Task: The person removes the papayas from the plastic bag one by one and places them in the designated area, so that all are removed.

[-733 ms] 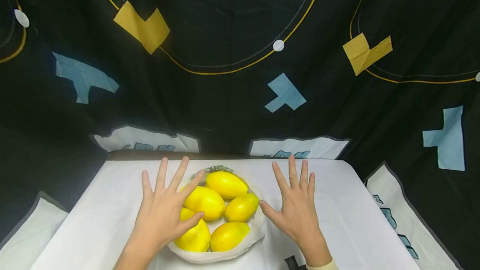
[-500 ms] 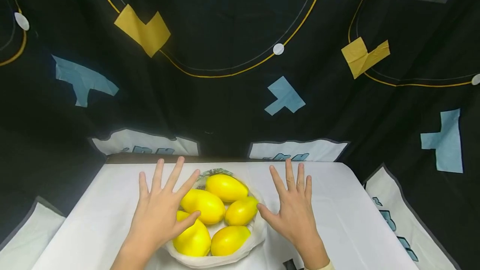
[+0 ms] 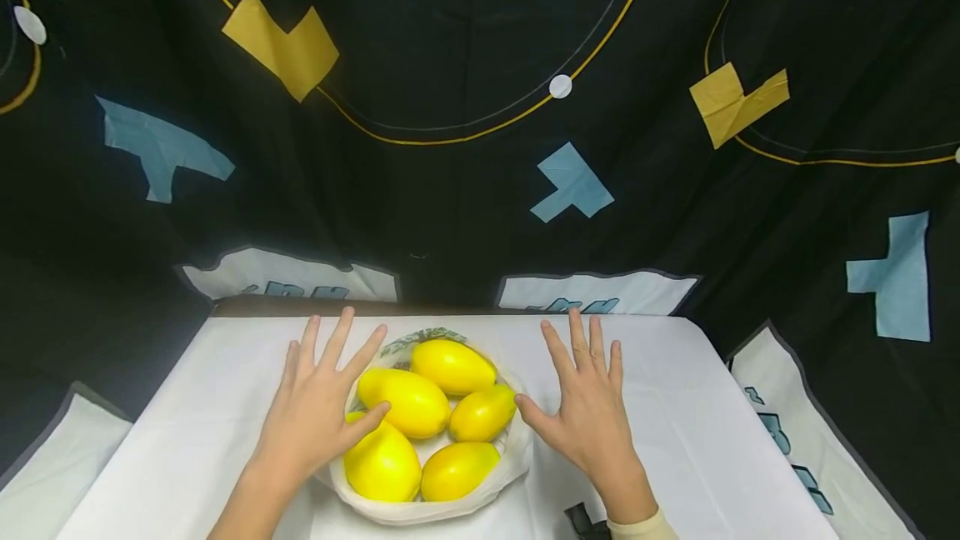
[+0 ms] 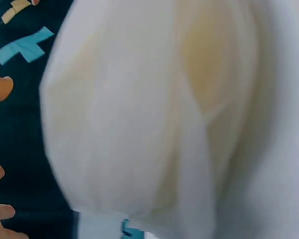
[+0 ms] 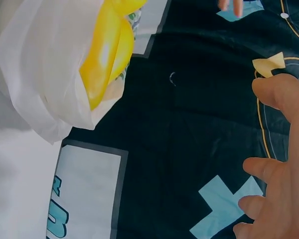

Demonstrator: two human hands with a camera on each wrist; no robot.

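Note:
Several yellow lemons (image 3: pixel 405 402) lie in a white cloth bag (image 3: pixel 435 513) whose mouth is rolled down and open, with a green print at its far rim. My left hand (image 3: pixel 311 411) hovers with spread fingers over the bag's left side, its thumb overlapping a lemon in the head view. To the right of the bag, my right hand (image 3: pixel 588 419) is also spread, thumb tip near the rightmost lemon. Neither hand holds anything. The left wrist view is mostly filled by the bag's blurred side (image 4: pixel 124 119); in the right wrist view yellow fruit (image 5: pixel 102 55) shows at the bag's mouth.
The bag stands on a white-covered table (image 3: pixel 697 440). Behind it hangs a black cloth (image 3: pixel 450 215) with blue and gold patches and looping yellow lines. A small black object (image 3: pixel 581 517) lies beside my right wrist at the front.
My left hand has shifted a little to the left and turned slightly, so more of the lemons shows. My right hand stays nearly in place; the bag and fruit look unchanged.

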